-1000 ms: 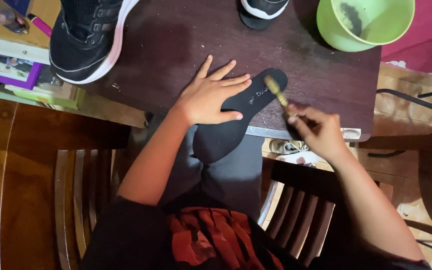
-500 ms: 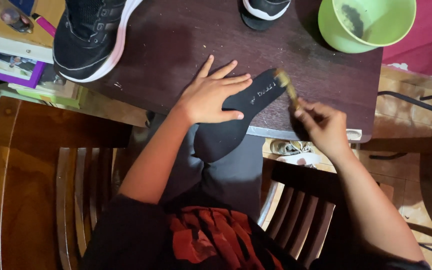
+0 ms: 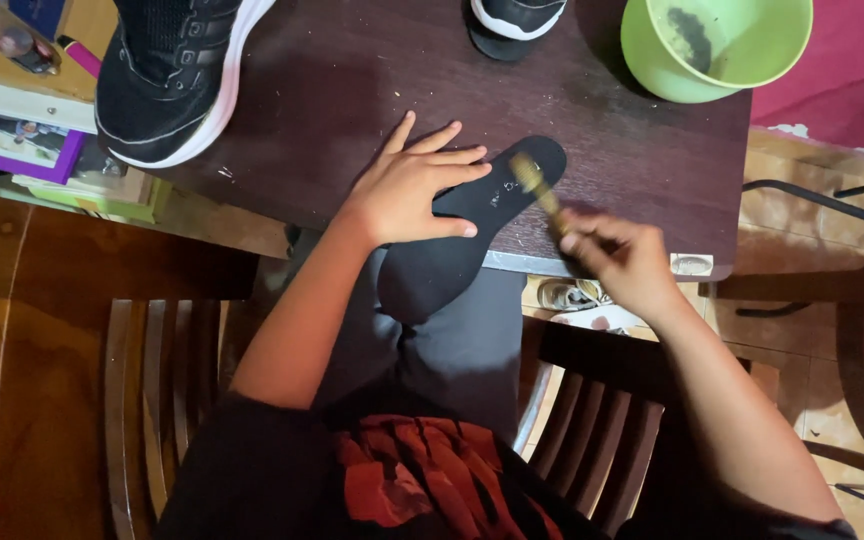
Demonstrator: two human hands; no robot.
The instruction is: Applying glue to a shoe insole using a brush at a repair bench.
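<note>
A black shoe insole (image 3: 497, 195) lies on the dark wooden table (image 3: 352, 90), its heel end hanging over the near edge. My left hand (image 3: 414, 183) presses flat on the insole's middle, fingers spread. My right hand (image 3: 620, 258) grips a small brush (image 3: 535, 185) with a light handle; its bristle end touches the insole's toe part. The brush and right hand are motion-blurred.
A black sneaker with white sole (image 3: 167, 75) stands at the table's far left; part of a second one (image 3: 517, 20) is at the top. A green plastic bowl (image 3: 717, 50) sits at the far right corner. Wooden chairs (image 3: 82, 340) flank my lap.
My right hand has swept the brush across the insole's toe end, from its right edge leftward onto it. The left hand stays pressed on the insole.
</note>
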